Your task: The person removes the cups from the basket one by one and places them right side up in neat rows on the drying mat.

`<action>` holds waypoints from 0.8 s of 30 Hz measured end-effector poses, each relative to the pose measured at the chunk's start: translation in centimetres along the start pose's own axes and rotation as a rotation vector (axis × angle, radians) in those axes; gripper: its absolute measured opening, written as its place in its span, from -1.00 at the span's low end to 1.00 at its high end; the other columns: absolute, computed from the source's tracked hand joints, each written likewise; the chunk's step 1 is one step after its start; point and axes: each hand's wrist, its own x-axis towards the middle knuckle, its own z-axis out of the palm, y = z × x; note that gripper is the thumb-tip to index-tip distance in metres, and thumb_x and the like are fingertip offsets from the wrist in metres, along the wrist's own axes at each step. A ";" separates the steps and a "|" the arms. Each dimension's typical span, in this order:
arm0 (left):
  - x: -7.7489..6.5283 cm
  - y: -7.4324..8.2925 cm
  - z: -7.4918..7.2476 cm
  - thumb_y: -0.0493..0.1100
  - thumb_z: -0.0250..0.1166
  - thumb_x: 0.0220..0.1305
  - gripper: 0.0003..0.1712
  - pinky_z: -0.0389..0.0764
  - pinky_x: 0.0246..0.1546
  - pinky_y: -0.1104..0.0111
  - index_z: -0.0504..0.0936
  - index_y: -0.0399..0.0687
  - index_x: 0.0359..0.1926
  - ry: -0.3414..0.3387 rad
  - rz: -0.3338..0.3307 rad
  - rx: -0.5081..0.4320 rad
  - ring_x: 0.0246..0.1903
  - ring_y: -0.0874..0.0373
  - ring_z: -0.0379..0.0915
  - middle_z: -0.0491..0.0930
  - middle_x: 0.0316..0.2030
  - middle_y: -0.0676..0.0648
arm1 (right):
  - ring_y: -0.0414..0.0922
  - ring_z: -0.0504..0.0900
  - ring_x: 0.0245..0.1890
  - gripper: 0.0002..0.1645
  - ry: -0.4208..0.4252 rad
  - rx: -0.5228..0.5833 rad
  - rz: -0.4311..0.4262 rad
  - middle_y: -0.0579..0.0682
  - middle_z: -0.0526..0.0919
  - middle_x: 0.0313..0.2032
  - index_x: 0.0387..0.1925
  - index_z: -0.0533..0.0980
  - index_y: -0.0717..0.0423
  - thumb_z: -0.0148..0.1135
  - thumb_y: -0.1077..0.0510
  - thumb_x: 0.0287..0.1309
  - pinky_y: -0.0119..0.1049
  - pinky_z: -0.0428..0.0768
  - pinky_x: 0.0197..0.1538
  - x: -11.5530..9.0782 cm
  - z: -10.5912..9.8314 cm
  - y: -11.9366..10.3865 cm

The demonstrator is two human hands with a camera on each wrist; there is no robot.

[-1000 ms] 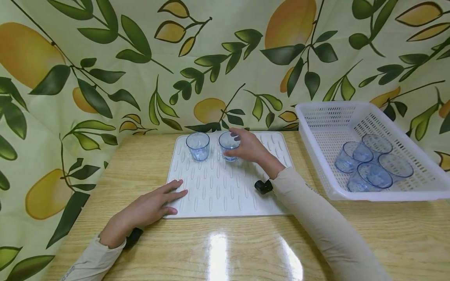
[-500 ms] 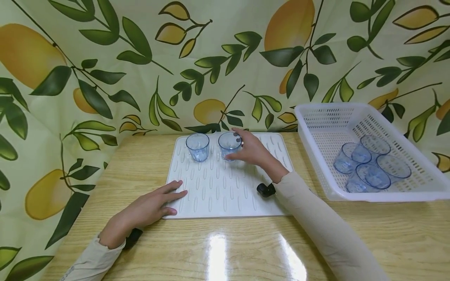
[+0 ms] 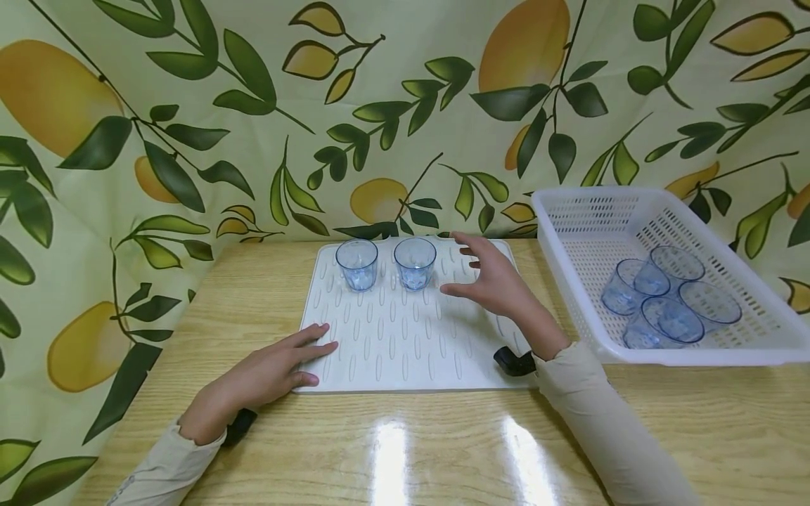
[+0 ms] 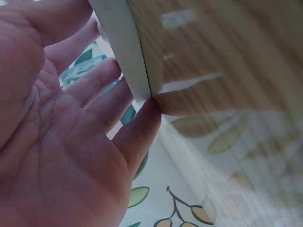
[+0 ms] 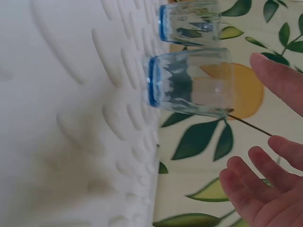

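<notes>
Two clear bluish drinking glasses stand upright side by side near the back of a white ridged mat (image 3: 392, 351): the left glass (image 3: 357, 266) and the right glass (image 3: 415, 264). My right hand (image 3: 496, 281) hovers just right of the right glass, apart from it, thumb and fingers spread with nothing between them. In the right wrist view, a gap shows between the fingertips (image 5: 232, 163) and the nearer glass (image 5: 194, 82). My left hand (image 3: 266, 372) rests at the mat's left front edge, its fingertips on the mat and its fingers extended.
At the right stands a white perforated plastic basket (image 3: 572, 281) with several more bluish glasses (image 3: 664, 320) in it. A wooden table (image 3: 304, 450) lies under everything. Behind hangs a cloth (image 3: 392, 42) printed with lemons and leaves.
My right hand has let go of the right glass and drawn away to the right. The glass stays upright on the mat. My left hand has not moved.
</notes>
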 end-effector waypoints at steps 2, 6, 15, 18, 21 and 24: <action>0.0 0.0 0.0 -0.01 0.31 0.30 -0.34 0.42 0.29 -0.07 0.41 0.11 0.41 -0.001 -0.003 -0.004 0.47 -0.17 0.16 0.18 0.52 -0.13 | 0.13 0.37 0.37 0.13 0.008 -0.024 -0.023 0.10 0.28 0.45 0.50 0.17 0.00 0.58 0.02 -0.03 0.07 0.46 0.33 -0.6 -0.5 0.0; 0.1 0.0 0.0 -0.01 0.31 0.31 -0.34 0.41 0.30 -0.08 0.41 0.12 0.41 -0.005 -0.008 -0.011 0.48 -0.17 0.16 0.17 0.52 -0.13 | 0.14 0.39 0.35 0.10 0.012 -0.071 -0.043 0.09 0.31 0.43 0.49 0.20 0.00 0.58 0.01 -0.03 0.08 0.47 0.31 -1.8 -1.5 0.1; 0.0 -0.1 0.2 -0.01 0.31 0.31 -0.34 0.42 0.30 -0.09 0.40 0.13 0.42 -0.004 -0.008 -0.012 0.48 -0.17 0.15 0.17 0.52 -0.12 | 0.17 0.42 0.28 0.02 -0.028 -0.146 -0.061 0.10 0.32 0.43 0.48 0.21 0.00 0.51 -0.05 0.06 0.15 0.46 0.27 -4.3 -3.6 0.0; 0.0 -0.2 0.3 -0.01 0.31 0.31 -0.34 0.43 0.28 -0.08 0.40 0.14 0.42 0.000 -0.008 -0.008 0.48 -0.16 0.15 0.18 0.52 -0.11 | 0.17 0.40 0.32 -0.02 -0.033 -0.176 -0.055 0.12 0.32 0.44 0.47 0.23 0.00 0.48 -0.07 0.09 0.18 0.44 0.28 -5.1 -4.3 0.0; 0.0 -0.2 0.3 -0.02 0.31 0.31 -0.34 0.43 0.29 -0.08 0.41 0.14 0.42 0.004 -0.004 -0.008 0.48 -0.16 0.16 0.18 0.52 -0.11 | 0.18 0.36 0.37 -0.05 -0.037 -0.218 -0.046 0.14 0.33 0.43 0.45 0.26 0.02 0.47 -0.07 0.10 0.23 0.40 0.30 -5.9 -5.0 0.1; 0.0 -0.2 0.3 -0.02 0.31 0.31 -0.34 0.42 0.29 -0.09 0.41 0.14 0.42 0.004 0.001 -0.009 0.48 -0.17 0.15 0.18 0.52 -0.12 | 0.22 0.34 0.38 -0.07 -0.045 -0.257 -0.041 0.18 0.34 0.40 0.44 0.27 0.02 0.45 -0.14 0.12 0.30 0.37 0.29 -6.8 -5.5 0.1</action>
